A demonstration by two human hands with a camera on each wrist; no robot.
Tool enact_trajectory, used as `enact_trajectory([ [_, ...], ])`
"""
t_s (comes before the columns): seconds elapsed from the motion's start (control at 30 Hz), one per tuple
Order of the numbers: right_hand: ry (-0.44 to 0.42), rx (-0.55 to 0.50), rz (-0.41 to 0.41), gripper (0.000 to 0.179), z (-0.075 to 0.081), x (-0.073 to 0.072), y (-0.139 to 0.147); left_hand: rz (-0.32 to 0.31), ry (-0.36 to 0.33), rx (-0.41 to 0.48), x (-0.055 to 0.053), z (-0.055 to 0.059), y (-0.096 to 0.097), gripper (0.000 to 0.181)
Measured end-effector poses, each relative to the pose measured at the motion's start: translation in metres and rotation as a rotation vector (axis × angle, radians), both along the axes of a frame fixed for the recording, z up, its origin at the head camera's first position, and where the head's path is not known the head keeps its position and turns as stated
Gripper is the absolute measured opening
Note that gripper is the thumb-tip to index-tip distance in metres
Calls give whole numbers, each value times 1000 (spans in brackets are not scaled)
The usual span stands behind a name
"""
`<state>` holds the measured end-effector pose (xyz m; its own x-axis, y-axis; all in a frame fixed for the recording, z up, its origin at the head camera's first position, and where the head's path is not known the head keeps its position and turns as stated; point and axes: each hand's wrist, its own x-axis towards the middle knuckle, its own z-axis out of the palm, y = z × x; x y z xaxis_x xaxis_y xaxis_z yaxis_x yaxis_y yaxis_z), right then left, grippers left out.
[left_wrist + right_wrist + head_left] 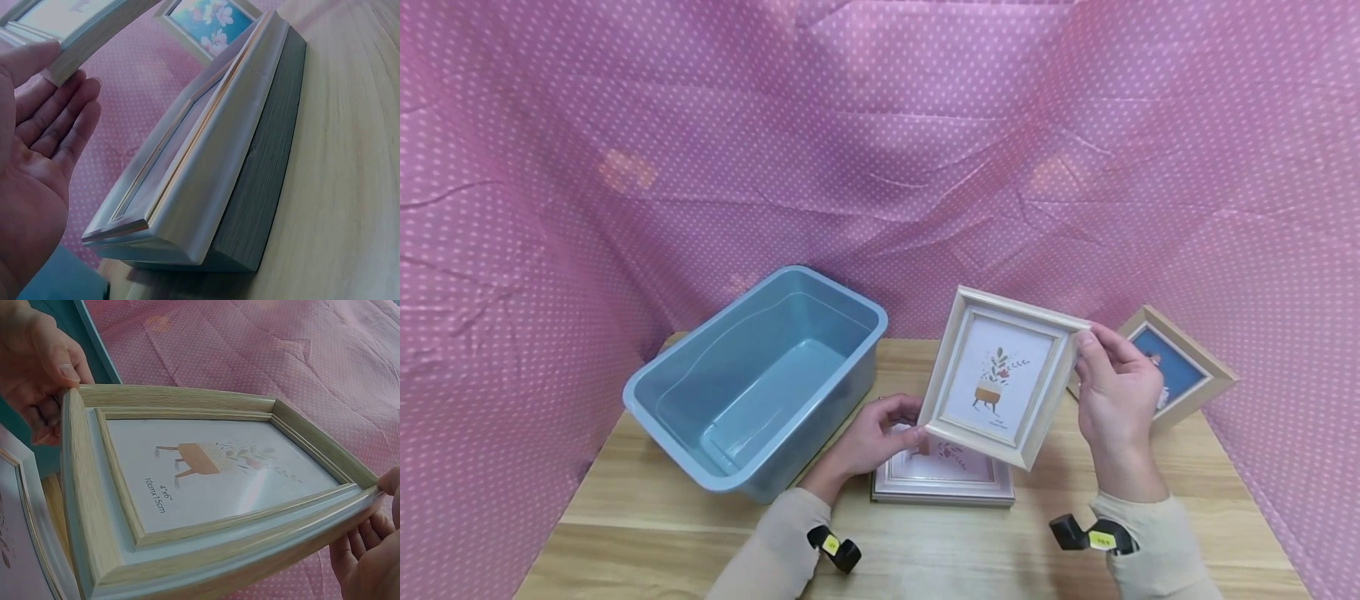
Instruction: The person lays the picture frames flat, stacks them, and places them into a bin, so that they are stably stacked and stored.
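A pale wood picture frame (950, 375) with a plant-pot print is held up, tilted, between both hands. My left hand (878, 440) pinches its lower left corner, thumb on the face and fingers underneath. At the upper right corner, my right hand (1118, 387) grips it with the thumb in front and the fingers behind. Below it, a whitish picture frame (219, 162) lies face up on a darker grey frame (265, 150), stacked flat on the table. The raised frame covers part of this stack in the head view.
A blue plastic bin (842, 396) stands at the left of the wooden table (647, 542). Behind my right hand is a light wood frame (1206, 383) with a blue flower picture, partly hidden. Pink dotted cloth (880, 167) hangs around the back and sides.
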<state>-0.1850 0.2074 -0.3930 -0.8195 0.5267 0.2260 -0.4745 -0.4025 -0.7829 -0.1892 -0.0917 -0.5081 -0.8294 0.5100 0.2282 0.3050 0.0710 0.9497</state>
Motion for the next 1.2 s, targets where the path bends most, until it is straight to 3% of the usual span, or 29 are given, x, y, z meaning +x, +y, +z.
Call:
enact_trajectory([
  [0.43, -92, 180, -38, 13, -1, 4, 3, 60, 26, 67, 7, -1, 0, 40],
  [0.73, -114, 165, -24, 16, -1, 4, 2, 62, 19, 126, 8, -3, 0, 44],
  [1.03, -71, 158, -2, 17, -2, 5, 1, 113, 75, 131, 9, -7, 0, 41],
  [1.2, -88, 189, 0, 23, -2, 7, 2, 151, 107, 147, 8, -12, -1, 36],
])
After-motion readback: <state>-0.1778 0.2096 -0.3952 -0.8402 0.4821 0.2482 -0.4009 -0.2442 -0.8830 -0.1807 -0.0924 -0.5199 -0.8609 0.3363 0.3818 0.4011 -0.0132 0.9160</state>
